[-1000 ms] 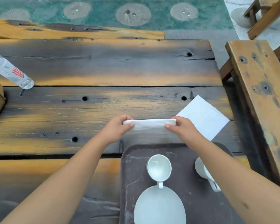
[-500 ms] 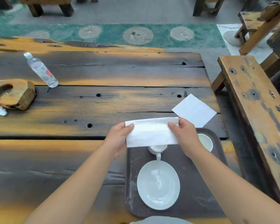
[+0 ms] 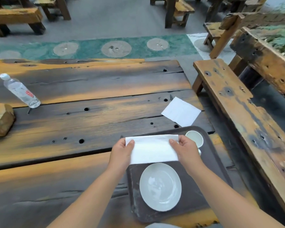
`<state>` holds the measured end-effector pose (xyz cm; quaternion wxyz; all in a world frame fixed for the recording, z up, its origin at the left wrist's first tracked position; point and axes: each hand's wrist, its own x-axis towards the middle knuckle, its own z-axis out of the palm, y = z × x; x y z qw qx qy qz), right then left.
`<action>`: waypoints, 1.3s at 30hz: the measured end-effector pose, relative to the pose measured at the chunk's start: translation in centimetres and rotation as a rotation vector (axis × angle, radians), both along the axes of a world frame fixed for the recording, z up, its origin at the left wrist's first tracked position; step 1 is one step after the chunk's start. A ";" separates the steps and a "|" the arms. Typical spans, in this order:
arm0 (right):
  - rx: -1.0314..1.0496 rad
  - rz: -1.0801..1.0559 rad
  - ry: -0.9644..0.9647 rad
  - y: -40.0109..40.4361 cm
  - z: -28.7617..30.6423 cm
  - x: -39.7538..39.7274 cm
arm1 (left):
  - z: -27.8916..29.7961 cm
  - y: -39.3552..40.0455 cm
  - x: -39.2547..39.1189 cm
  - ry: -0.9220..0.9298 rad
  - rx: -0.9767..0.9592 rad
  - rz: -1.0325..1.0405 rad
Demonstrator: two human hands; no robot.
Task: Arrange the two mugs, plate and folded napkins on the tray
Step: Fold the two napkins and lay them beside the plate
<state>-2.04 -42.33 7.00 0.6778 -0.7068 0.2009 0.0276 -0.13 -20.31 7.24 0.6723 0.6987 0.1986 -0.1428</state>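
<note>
A dark brown tray (image 3: 209, 191) lies on the wooden table in front of me. On it sit a white plate (image 3: 160, 186) near me and a white mug (image 3: 195, 139) at its far right corner. My left hand (image 3: 122, 153) and my right hand (image 3: 186, 149) each pinch one end of a folded white napkin (image 3: 153, 149), held over the far half of the tray. The napkin hides whatever lies beneath it, so only one mug shows. A second white napkin (image 3: 181, 111) lies flat on the table beyond the tray.
A clear plastic water bottle (image 3: 20, 90) lies at the far left, with a wooden block (image 3: 0, 119) beside it. A wooden bench (image 3: 243, 112) runs along the table's right side. More benches and tables stand across the floor behind.
Both hands have brought the folded napkin from the table beyond the tray back over the tray's far half, covering the middle mug. The camera has tilted up.
</note>
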 end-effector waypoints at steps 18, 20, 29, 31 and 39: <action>-0.287 -0.244 0.169 -9.9 -2.7 -8.7 | -4.3 -10.3 -3.9 0.022 0.139 -0.296; -0.302 -0.211 0.189 -11.8 -3.6 -9.1 | -5.2 -12.1 -4.9 0.043 0.169 -0.289; -0.336 0.036 0.272 -20.1 -8.9 -8.6 | -9.4 -19.5 -8.7 0.092 0.360 -0.179; -0.384 0.092 0.296 -21.2 -9.8 -8.2 | -10.4 -20.8 -9.3 0.103 0.408 -0.151; -0.561 0.277 0.343 -22.6 -11.7 -7.0 | -12.8 -23.1 -10.4 0.120 0.612 -0.094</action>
